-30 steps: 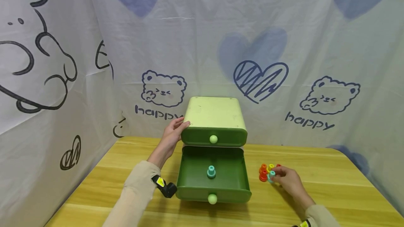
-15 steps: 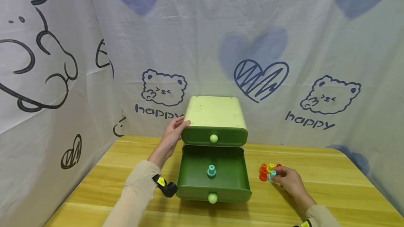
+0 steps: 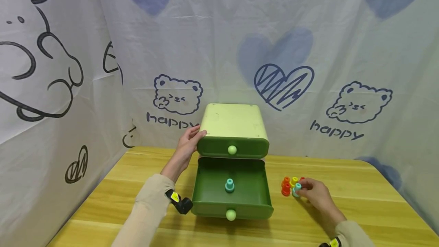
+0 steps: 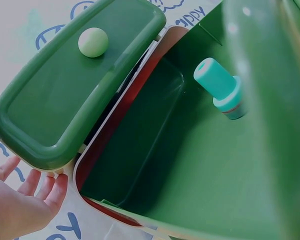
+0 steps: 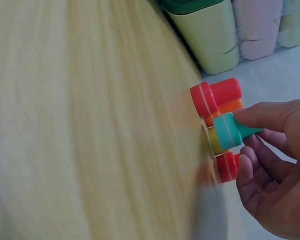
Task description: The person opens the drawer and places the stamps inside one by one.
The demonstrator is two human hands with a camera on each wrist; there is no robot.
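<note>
Our left hand [image 3: 188,145] has not moved in the last second: its straight fingers rest flat against the near-left side of the cabinet [image 3: 233,123], steadying it, with nothing gripped. Just right of that hand the lower drawer [image 3: 231,197] stands pulled out as before, with one teal peg [image 3: 229,186] upright on its floor; the top drawer [image 3: 232,148] is shut. Further right, on the counter [image 3: 360,209], the change is small but telling: our right hand [image 3: 317,194] now pinches a second teal peg [image 3: 296,190] between thumb and forefinger, and it has come slightly away from the cluster of red, orange and yellow pegs [image 3: 287,186] beside the fingertips. We judge the pick is made, and this peg is headed for the drawer.
</note>
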